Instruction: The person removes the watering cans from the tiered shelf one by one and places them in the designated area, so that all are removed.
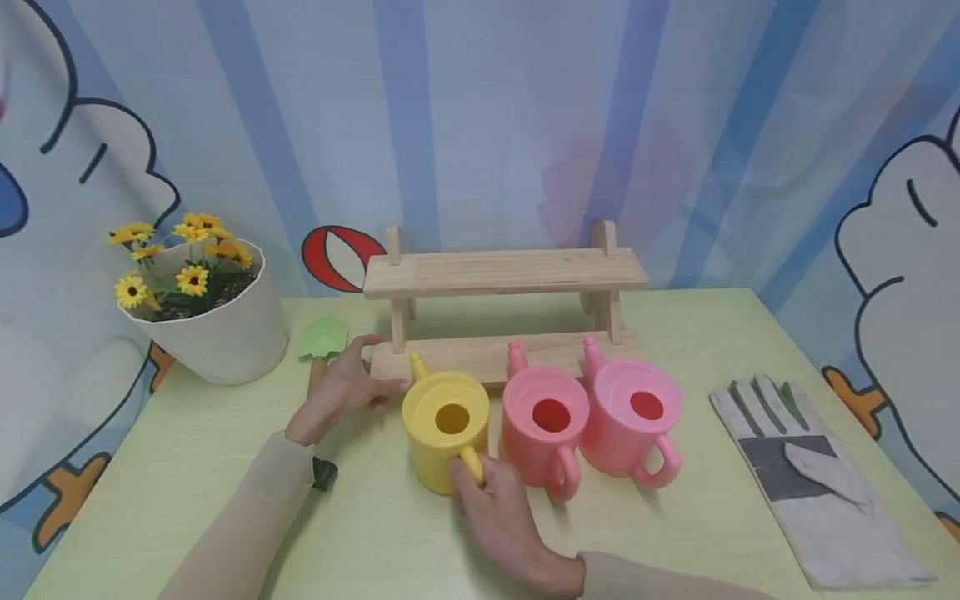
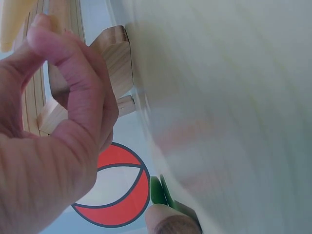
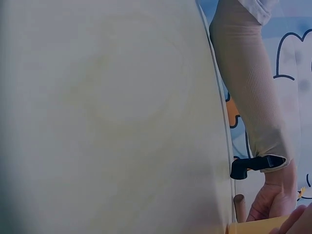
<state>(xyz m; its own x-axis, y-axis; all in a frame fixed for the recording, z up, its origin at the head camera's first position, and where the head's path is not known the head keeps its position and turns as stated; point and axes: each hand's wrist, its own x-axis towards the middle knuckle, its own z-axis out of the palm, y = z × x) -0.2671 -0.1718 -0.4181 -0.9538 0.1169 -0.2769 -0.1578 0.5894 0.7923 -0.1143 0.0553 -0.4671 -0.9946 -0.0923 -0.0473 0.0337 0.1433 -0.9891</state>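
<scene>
My left hand (image 1: 348, 383) grips the left end of a two-tier wooden plant stand (image 1: 506, 271) at its lower board. In the left wrist view, its curled fingers (image 2: 83, 87) are beside the wooden end. My right hand (image 1: 498, 517) holds the handle of a yellow watering can (image 1: 431, 458), upright in front of the lower board with its spout toward the stand. Just right of it are a pink watering can (image 1: 525, 454) and a lighter pink watering can (image 1: 615, 446), both spouts toward the stand. The right wrist view shows only an edge of the yellow can (image 3: 253, 227).
A white pot (image 1: 232, 342) of yellow flowers stands at the back left. Between pot and stand lies a small green trowel (image 1: 324, 337), its handle partly behind my left hand. A grey-white work glove (image 1: 840, 533) lies at the right. A printed cloth (image 1: 510, 125) hangs behind the table.
</scene>
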